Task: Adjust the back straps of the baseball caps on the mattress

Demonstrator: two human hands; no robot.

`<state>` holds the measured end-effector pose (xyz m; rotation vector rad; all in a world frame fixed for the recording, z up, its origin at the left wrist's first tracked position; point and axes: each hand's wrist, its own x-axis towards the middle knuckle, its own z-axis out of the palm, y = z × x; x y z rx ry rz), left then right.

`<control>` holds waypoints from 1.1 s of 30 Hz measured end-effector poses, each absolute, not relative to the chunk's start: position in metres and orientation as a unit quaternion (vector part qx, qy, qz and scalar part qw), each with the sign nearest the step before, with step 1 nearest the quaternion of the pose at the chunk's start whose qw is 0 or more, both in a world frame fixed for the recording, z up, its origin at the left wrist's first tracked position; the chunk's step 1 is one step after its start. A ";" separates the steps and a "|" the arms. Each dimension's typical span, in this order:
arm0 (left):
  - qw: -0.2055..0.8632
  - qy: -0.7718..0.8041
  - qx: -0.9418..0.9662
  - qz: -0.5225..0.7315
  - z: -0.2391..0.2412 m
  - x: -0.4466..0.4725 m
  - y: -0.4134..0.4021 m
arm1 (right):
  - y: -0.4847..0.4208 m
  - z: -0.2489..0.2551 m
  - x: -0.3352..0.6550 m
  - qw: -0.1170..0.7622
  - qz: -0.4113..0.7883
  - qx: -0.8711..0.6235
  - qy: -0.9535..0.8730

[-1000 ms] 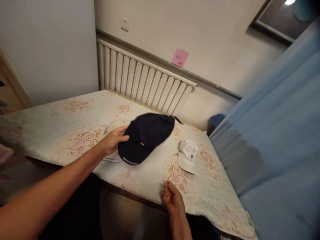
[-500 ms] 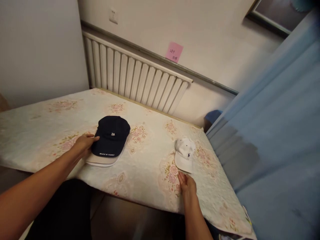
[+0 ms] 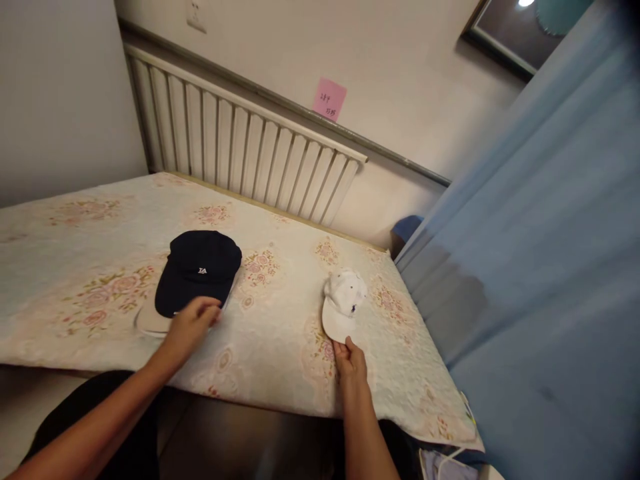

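A navy baseball cap (image 3: 200, 270) with a small white emblem lies on top of a stack, its brim toward me. Beneath it the beige brim (image 3: 153, 320) of another cap pokes out, with a white edge under that. My left hand (image 3: 193, 323) hovers over the front of the navy brim, fingers loosely curled with nothing visible in them; whether it touches the brim I cannot tell. To the right sits a white baseball cap (image 3: 345, 300) with a small dark logo. My right hand (image 3: 351, 360) pinches the front edge of its brim, thumb above and fingers below.
The caps rest on a bed or table surface with a floral quilted cover (image 3: 280, 313). Behind it stand a white radiator (image 3: 240, 140) and a wall with a pink note (image 3: 329, 99). A blue curtain (image 3: 525, 267) hangs along the right side.
My left hand has left the left edge of the navy brim and moved right, across its front. My right hand has closed on the white cap's brim. The view has shifted slightly right.
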<state>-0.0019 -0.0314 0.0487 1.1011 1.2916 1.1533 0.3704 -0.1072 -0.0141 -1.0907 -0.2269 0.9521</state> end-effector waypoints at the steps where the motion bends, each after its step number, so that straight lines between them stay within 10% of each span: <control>1: 0.555 0.514 0.455 0.470 0.048 0.014 -0.041 | -0.114 -0.015 0.360 0.746 0.446 -0.487 -0.093; 9: 0.822 0.326 0.303 0.355 0.050 0.070 -0.074 | -0.192 -0.021 0.276 0.702 0.616 -0.344 -0.100; 24: 0.831 0.161 0.306 0.436 0.106 0.063 -0.109 | -0.239 -0.032 0.251 0.560 0.698 -0.405 -0.187; 33: 0.826 0.149 0.365 0.403 0.136 0.059 -0.137 | -0.212 0.020 0.315 0.631 0.424 -0.610 -0.225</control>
